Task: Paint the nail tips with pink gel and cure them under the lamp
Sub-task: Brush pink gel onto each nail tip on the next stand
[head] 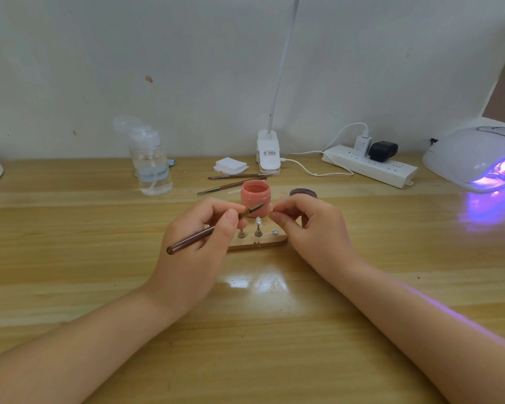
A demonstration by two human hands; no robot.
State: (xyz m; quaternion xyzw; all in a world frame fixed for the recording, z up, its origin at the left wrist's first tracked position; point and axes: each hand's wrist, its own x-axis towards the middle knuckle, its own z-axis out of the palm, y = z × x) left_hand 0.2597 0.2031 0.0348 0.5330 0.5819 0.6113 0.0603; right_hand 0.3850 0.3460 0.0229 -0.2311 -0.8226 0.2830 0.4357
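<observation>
Head view, frame centre: left hand [200, 228] grips a brush [213, 228] aimed at the small tip [275, 211] pinched by right hand [306, 225], before the pink jar [256, 199].

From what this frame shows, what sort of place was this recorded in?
Probably a home or small-studio nail-art desk: a white curing lamp glowing purple, an open pink gel jar and a wooden stand of nail tips sit on a wooden table against a plain wall.
</observation>
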